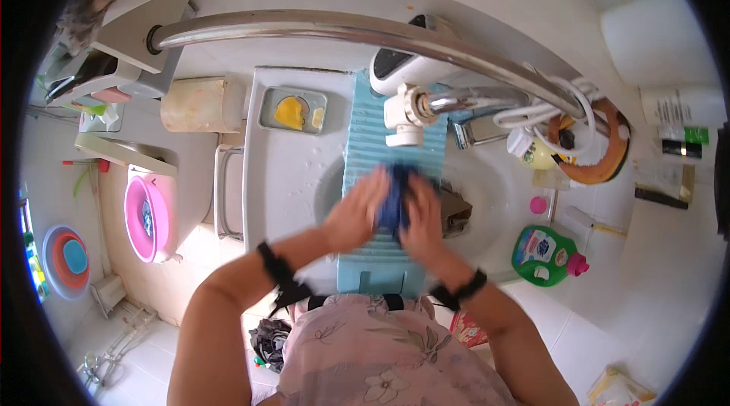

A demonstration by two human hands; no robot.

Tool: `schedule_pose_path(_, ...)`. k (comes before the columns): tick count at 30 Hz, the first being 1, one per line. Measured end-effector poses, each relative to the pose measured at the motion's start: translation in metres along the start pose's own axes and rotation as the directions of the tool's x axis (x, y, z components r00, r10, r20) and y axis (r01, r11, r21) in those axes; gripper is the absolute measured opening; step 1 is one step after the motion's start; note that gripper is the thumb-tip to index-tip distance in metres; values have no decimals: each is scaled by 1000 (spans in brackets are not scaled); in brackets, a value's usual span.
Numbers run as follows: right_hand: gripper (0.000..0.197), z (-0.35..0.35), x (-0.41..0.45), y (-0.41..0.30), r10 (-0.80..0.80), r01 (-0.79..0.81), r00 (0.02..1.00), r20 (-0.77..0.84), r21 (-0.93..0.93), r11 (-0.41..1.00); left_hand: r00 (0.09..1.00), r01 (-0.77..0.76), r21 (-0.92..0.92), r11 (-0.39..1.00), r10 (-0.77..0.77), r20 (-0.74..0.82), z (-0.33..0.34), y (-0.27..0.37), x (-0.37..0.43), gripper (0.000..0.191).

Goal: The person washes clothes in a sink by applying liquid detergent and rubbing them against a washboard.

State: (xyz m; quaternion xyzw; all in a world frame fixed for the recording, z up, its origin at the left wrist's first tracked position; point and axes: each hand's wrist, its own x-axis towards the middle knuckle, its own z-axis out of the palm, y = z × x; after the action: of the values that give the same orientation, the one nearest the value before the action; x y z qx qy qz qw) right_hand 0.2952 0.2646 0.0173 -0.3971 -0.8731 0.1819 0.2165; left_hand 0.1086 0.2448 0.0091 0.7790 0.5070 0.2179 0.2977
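A light blue ribbed washboard [379,121] lies across the white sink basin [285,178], with its smooth end near my waist. My left hand [358,209] grips the left side of a bunched dark blue cloth [393,201] on the ribs. On its other side my right hand [423,218] holds the same cloth. Both hands and the cloth are blurred. Partly hidden beside my right hand, a dark brownish item [455,212] sits down in the basin. The white faucet head [406,115] hangs just beyond the cloth.
A chrome rail [342,27] arches overhead. A soap dish [293,110] with yellow soap stands at the basin's back left. At the right are a green detergent bottle [544,256] and a coiled white cable [547,115]. A pink basin [147,219] rests at the left.
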Motion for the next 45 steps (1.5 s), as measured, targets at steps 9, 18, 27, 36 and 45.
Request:
schedule_pose_path(9, 57, 8, 121, 59, 71, -73, 997, -17, -293, 953, 968, 89, 353, 931, 2, -250, -19, -44, 98, 71)
schedule_pose_path(18, 29, 5, -29, -5, -128, 134, 985, 111, -40, 990, 989, -143, 156, 977, 137, 53, 10, 14, -41, 62)
schedule_pose_path(27, 52, -3, 91, 24, 271, -274, 960, -68, -39, 961, 997, 19, 327, 945, 6, -77, -37, -34, 73, 79)
schedule_pose_path(36, 46, -116, -42, 48, 970, -285, 175, -169, 934, 214, 982, 64, -339, 939, -120, -147, -25, -32, -62, 86)
schedule_pose_path(45, 51, -35, -96, 159, 791, -785, 611, 19, -111, 609, 872, 479, -489, 729, -333, 358, 3, 25, -114, 92)
